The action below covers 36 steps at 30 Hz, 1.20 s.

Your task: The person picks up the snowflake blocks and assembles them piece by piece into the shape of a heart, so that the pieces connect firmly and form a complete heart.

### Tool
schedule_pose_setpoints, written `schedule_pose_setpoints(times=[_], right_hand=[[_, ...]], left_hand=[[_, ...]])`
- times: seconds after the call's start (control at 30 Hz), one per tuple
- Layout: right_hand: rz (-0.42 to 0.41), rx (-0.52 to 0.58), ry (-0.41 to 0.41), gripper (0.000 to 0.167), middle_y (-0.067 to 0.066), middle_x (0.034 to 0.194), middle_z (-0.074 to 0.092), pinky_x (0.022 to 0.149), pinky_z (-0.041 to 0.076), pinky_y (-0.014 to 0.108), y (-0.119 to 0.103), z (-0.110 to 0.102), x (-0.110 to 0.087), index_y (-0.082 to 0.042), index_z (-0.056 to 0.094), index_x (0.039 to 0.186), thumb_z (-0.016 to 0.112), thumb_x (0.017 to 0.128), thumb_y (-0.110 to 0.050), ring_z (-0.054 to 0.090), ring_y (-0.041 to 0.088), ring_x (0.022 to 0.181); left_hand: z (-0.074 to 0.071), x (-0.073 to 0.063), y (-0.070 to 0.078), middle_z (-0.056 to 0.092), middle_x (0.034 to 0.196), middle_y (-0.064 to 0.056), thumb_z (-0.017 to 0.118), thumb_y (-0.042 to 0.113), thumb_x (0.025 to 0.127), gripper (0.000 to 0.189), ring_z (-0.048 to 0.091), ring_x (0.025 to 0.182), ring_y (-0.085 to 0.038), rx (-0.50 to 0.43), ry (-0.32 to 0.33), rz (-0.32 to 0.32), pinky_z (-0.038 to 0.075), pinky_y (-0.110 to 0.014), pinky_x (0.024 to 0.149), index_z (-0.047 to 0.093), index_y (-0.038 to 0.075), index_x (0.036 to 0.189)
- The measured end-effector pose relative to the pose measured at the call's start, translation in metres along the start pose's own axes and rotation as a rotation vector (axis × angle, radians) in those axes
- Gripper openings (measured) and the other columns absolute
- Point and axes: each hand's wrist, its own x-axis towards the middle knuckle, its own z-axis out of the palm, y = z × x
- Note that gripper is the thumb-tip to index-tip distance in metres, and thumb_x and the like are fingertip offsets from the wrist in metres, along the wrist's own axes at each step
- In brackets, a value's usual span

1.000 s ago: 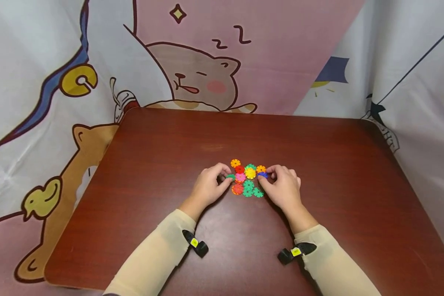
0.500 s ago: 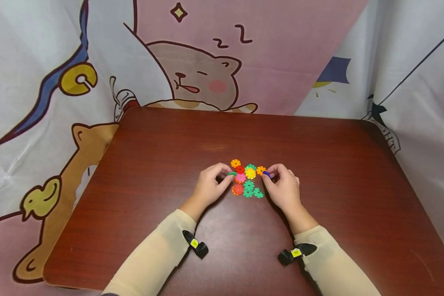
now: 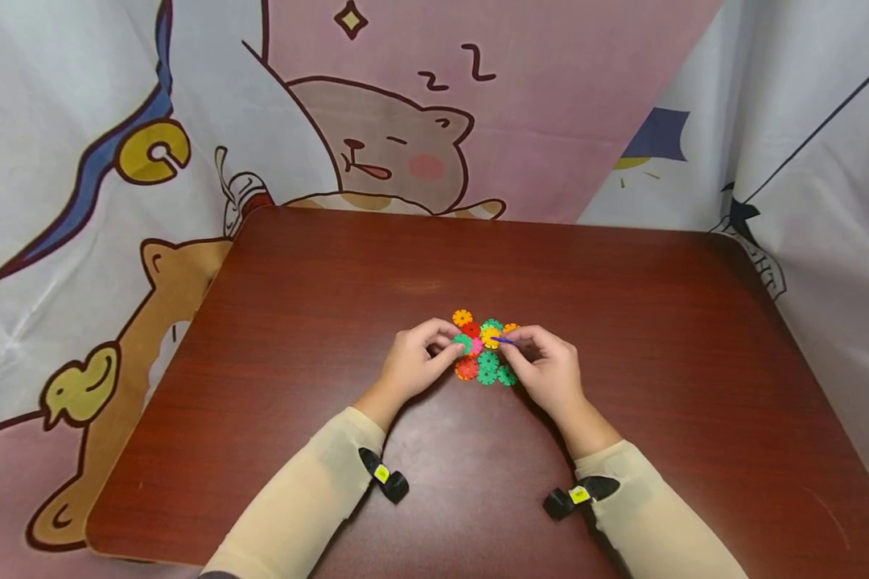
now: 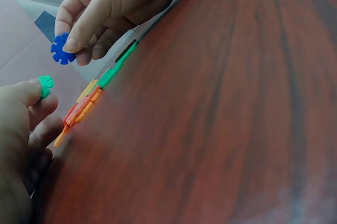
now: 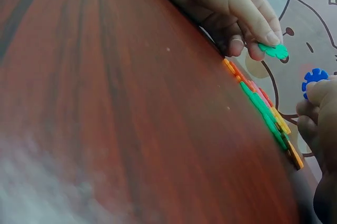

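My left hand [image 3: 420, 355] pinches a green notched plastic disc [image 4: 46, 86] between thumb and fingertips. Opposite it, my right hand [image 3: 550, 366] pinches a blue notched disc [image 4: 63, 49], which looks edge-on in the head view. Both discs are held above the table, with a small gap between them. Beneath lies a loose cluster of similar discs: orange [image 3: 462, 318], red [image 3: 471, 330], pink [image 3: 476, 346], yellow [image 3: 489, 338] and several green ones [image 3: 488, 362]. Part of an orange disc [image 3: 510, 327] at the right is hidden behind my right hand.
The discs lie flat near the middle of a reddish-brown wooden table [image 3: 319, 281], some overlapping. A printed cloth [image 3: 536, 96] with cartoon animals hangs around the table's back and sides. Black wrist cameras [image 3: 394, 486] are strapped over both sleeves.
My right hand has lifted the blue disc off the cluster and moved it left, over the yellow disc. My left hand has turned the green disc and shifted slightly right.
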Motion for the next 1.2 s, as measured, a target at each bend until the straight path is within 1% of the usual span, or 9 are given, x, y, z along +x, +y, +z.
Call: schedule_pose_setpoints(times=[0.1, 0.23, 0.33, 0.53, 0.8, 1.03, 1.2], right_hand=[[0.000, -0.003, -0.045, 0.026, 0.011, 0.087, 0.079, 0.074, 0.057, 0.012, -0.0022, 0.0027, -0.0008, -0.002, 0.077, 0.094, 0.090, 0.077, 0.012, 0.076, 0.025, 0.071], [0.015, -0.009, -0.098, 0.024, 0.006, 0.088, 0.080, 0.076, 0.059, 0.014, -0.0056, 0.0056, -0.0023, -0.006, 0.077, 0.094, 0.091, 0.080, 0.007, 0.077, 0.021, 0.074], [0.011, -0.001, -0.098, 0.023, 0.006, 0.088, 0.080, 0.075, 0.059, 0.015, -0.0073, 0.0068, -0.0024, -0.006, 0.077, 0.095, 0.091, 0.080, 0.006, 0.077, 0.022, 0.074], [-0.016, 0.018, -0.092, 0.025, 0.009, 0.089, 0.080, 0.076, 0.059, 0.015, -0.0071, 0.0087, -0.0016, -0.004, 0.078, 0.094, 0.091, 0.078, 0.009, 0.078, 0.025, 0.075], [-0.024, 0.015, -0.086, 0.023, 0.007, 0.091, 0.080, 0.078, 0.059, 0.016, -0.0067, 0.0090, -0.0026, -0.006, 0.082, 0.090, 0.093, 0.076, 0.009, 0.077, 0.019, 0.080], [-0.025, 0.041, -0.119, 0.023, 0.006, 0.091, 0.080, 0.079, 0.060, 0.017, -0.0093, 0.0093, -0.0028, -0.006, 0.082, 0.090, 0.093, 0.076, 0.008, 0.077, 0.014, 0.084], [-0.035, 0.060, -0.122, 0.024, 0.009, 0.091, 0.081, 0.080, 0.061, 0.019, -0.0088, 0.0100, -0.0022, -0.006, 0.083, 0.088, 0.093, 0.074, 0.010, 0.079, 0.021, 0.086]], left_hand=[[-0.0001, 0.0002, 0.0004, 0.079, 0.086, 0.002, 0.086, 0.014, 0.091, 0.021, 0.072, 0.073, -0.006, -0.005, -0.011, -0.016, 0.057, -0.026, 0.067, 0.074, 0.007, 0.107], [0.0001, 0.0002, 0.0004, 0.080, 0.087, 0.002, 0.086, 0.015, 0.092, 0.020, 0.073, 0.074, -0.007, -0.006, -0.024, -0.030, 0.058, -0.026, 0.067, 0.075, 0.008, 0.106], [0.0002, 0.0003, 0.0003, 0.079, 0.087, 0.002, 0.086, 0.014, 0.092, 0.019, 0.072, 0.073, -0.007, -0.005, -0.036, -0.032, 0.058, -0.026, 0.068, 0.075, 0.008, 0.106], [0.0002, 0.0005, 0.0002, 0.079, 0.086, 0.002, 0.085, 0.013, 0.091, 0.018, 0.071, 0.072, -0.007, -0.022, -0.041, -0.023, 0.058, -0.026, 0.068, 0.075, 0.007, 0.106], [0.0002, 0.0011, 0.0013, 0.078, 0.085, 0.001, 0.084, 0.012, 0.091, 0.016, 0.070, 0.070, -0.009, -0.042, -0.051, -0.040, 0.056, -0.025, 0.064, 0.075, 0.008, 0.104], [-0.0006, 0.0010, 0.0018, 0.077, 0.086, 0.004, 0.083, 0.013, 0.093, 0.015, 0.067, 0.070, -0.005, -0.014, -0.101, -0.044, 0.054, -0.024, 0.063, 0.075, 0.009, 0.106], [-0.0008, 0.0015, 0.0014, 0.078, 0.087, 0.003, 0.083, 0.011, 0.093, 0.015, 0.068, 0.071, -0.006, -0.035, -0.102, -0.026, 0.056, -0.025, 0.065, 0.076, 0.009, 0.105]])
